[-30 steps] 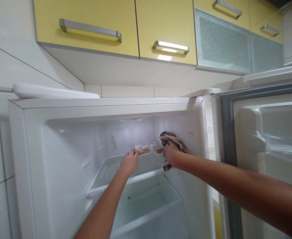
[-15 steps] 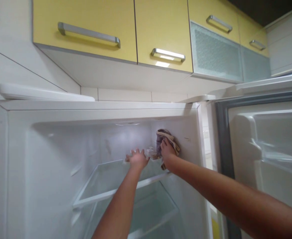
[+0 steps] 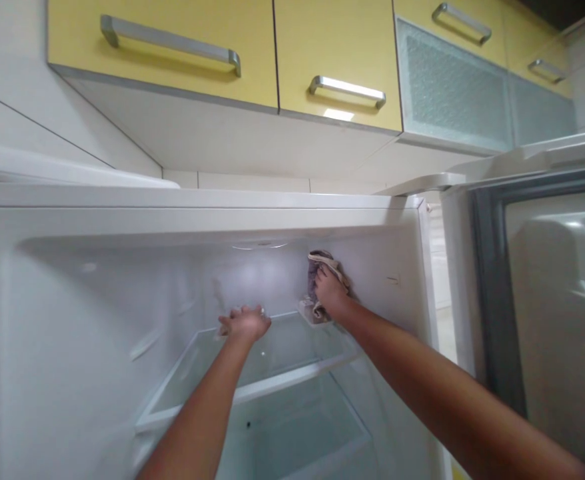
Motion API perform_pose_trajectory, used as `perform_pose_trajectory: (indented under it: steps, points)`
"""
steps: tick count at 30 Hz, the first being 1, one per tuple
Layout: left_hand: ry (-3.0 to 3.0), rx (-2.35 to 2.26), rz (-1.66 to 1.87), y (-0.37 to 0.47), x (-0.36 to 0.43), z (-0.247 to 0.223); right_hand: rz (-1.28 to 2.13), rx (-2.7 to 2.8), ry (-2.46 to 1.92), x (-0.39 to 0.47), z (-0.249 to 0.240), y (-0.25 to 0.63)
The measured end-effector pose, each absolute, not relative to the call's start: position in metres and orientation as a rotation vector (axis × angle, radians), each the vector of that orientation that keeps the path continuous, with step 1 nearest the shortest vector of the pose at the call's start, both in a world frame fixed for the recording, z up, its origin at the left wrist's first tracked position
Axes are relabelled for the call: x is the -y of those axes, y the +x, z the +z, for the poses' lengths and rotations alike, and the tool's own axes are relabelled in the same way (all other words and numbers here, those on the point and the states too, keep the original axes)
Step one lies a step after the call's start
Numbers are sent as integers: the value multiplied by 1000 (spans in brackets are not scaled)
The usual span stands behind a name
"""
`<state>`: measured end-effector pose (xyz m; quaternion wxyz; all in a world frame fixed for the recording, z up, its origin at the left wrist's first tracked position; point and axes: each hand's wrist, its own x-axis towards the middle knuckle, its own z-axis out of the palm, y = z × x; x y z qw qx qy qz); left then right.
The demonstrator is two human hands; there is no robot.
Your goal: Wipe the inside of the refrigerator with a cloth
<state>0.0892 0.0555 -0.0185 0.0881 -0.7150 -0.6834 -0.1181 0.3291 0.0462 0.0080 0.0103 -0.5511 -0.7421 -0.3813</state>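
Head view looked up into an open fridge (image 3: pixel 72 347), its door (image 3: pixel 547 300) swung out to the right, yellow cupboards (image 3: pixel 172 47) above. Right hand (image 3: pixel 328 291) was pressed against a crumpled grey-brown cloth (image 3: pixel 317 263) high in the back right corner, where the rear wall met the right side wall; fingers bunched over the cloth, flattening it to the wall, a tail of fabric hanging below the palm. Cloth judged soft, light and limp: it would fold and slide under the hand unless gathered into a wad, so the best hold looked to be a full-palm grip on the bunched middle, not on a loose corner. If damp, it would cling to the plastic wall and drag a little. Left hand (image 3: pixel 245 325) hovered palm down over the back of the glass shelf (image 3: pixel 272 353), fingers loosely curled around something small and pale; blur hid what it was, and whether it was truly gripped could not be told. A small clear box (image 3: pixel 310 312) sat on the shelf just below the cloth, touching or nearly touching its hanging end. Shelf looked stiff, smooth and breakable, with a white front rail. A second shelf (image 3: pixel 302 427) lay below.
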Motion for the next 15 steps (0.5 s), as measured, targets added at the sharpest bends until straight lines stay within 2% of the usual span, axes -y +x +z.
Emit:
perform_pose_trajectory:
  steps: [11, 15]
  points:
    - [-1998, 2038, -503, 30, -35, -23, -1175, 2177, -1949, 1, 4, 326]
    - [-1923, 1809, -634, 35, -9, -34, -1149, 2193, -1959, 36, -5, 326]
